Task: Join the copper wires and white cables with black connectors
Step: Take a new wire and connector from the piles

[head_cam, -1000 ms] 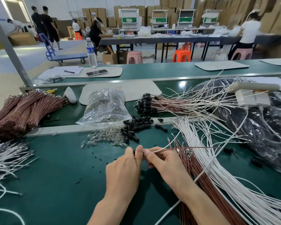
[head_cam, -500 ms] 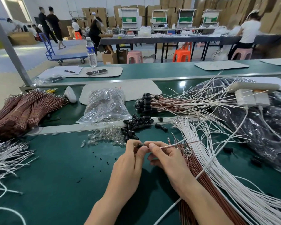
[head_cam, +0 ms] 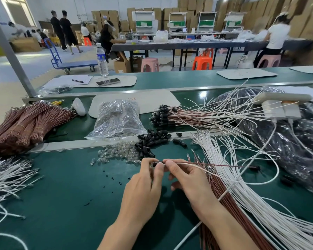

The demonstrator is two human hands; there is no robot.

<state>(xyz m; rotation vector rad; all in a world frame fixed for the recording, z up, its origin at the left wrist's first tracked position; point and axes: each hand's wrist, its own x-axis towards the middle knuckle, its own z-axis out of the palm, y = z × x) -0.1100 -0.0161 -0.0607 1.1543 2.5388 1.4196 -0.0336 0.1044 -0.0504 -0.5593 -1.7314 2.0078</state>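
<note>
i see a bright picture. light pours in from the tall pale window (head_cam: 16, 15). edges bend. the far white-shirted person (head_cam: 276, 37) looks blurry.

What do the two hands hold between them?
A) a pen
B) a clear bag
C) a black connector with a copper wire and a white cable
C: the left hand pinches the black connector, and the right hand pinches the copper wire and white cable.
</note>
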